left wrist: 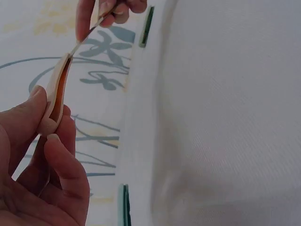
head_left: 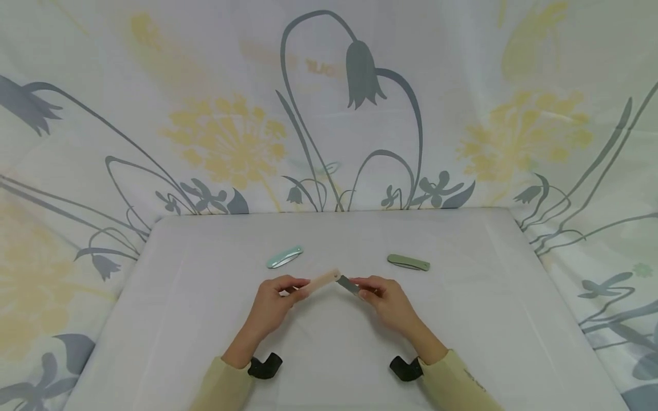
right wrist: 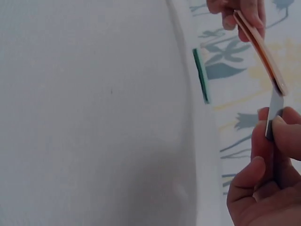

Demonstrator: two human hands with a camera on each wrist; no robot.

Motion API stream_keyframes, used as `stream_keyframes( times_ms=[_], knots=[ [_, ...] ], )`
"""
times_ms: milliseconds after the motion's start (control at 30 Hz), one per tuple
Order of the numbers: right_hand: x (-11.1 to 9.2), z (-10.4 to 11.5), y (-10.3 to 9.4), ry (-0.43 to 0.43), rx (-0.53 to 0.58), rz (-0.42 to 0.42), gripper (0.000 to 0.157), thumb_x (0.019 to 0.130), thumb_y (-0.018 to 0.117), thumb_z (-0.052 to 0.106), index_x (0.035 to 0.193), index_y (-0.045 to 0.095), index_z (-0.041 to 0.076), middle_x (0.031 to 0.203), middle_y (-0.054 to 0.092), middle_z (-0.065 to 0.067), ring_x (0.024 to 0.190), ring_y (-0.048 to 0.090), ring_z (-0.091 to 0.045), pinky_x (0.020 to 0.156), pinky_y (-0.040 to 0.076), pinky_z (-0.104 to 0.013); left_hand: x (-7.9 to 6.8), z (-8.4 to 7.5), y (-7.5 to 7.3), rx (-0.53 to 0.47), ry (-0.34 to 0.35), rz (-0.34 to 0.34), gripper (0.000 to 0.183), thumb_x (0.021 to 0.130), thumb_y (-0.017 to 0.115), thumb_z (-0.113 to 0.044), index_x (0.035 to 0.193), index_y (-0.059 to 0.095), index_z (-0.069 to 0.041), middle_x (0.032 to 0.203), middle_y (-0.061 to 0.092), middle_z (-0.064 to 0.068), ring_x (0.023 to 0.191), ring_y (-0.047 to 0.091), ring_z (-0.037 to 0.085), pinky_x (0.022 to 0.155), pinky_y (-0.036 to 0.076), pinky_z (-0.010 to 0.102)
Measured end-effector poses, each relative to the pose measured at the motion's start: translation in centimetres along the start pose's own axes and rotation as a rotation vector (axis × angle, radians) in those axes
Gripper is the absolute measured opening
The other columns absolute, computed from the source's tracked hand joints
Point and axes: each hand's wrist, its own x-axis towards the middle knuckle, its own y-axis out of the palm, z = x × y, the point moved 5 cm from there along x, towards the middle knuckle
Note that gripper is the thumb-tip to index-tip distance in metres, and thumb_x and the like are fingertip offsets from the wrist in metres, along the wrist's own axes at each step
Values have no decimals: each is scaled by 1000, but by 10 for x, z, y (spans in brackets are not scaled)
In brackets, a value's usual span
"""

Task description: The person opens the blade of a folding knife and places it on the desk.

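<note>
Both hands hold a folding knife with a peach handle (head_left: 323, 279) up over the table, its blade (head_left: 348, 284) swung partway out so that the two form a wide angle. My left hand (head_left: 275, 299) pinches the handle between thumb and fingers. In the left wrist view the open slot of the handle (left wrist: 59, 94) shows an orange-brown inside. On the other side, my right hand (head_left: 386, 299) grips the grey blade (right wrist: 274, 104) near its free end between thumb and fingers, which cover part of it.
A teal folding knife (head_left: 285, 257) lies on the white table (head_left: 329, 365) beyond my left hand. Beyond the right one is an olive-green folding knife (head_left: 408, 262). Flower-patterned curtains (head_left: 329, 114) stand along the table's back and side edges.
</note>
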Motion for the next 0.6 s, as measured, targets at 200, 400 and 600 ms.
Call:
stream_keyframes(
  times_ms=[200, 400, 600],
  knots=[
    [-5, -3, -7, -28, -90, 175, 28, 90, 61, 8, 112, 68, 23, 87, 63, 4, 73, 52, -9, 66, 45, -25, -4, 2, 0, 80, 62, 163, 18, 83, 71, -20, 99, 73, -25, 84, 66, -11, 76, 57, 11, 61, 44, 24],
    [-7, 1, -13, -44, -67, 334, 29, 91, 57, 3, 109, 70, 21, 89, 64, 3, 77, 51, -11, 70, 44, -25, -8, -3, 3, 103, 126, 315, 17, 84, 69, -19, 101, 73, -23, 84, 64, -12, 78, 57, 9, 66, 48, 26],
    [-10, 4, -14, -123, -30, 427, 24, 92, 55, 1, 109, 70, 10, 88, 63, -6, 75, 49, -12, 69, 44, -23, -10, -3, 7, 103, 130, 430, 16, 87, 67, -22, 101, 73, -24, 82, 63, -11, 74, 54, 10, 66, 46, 25]
  ],
)
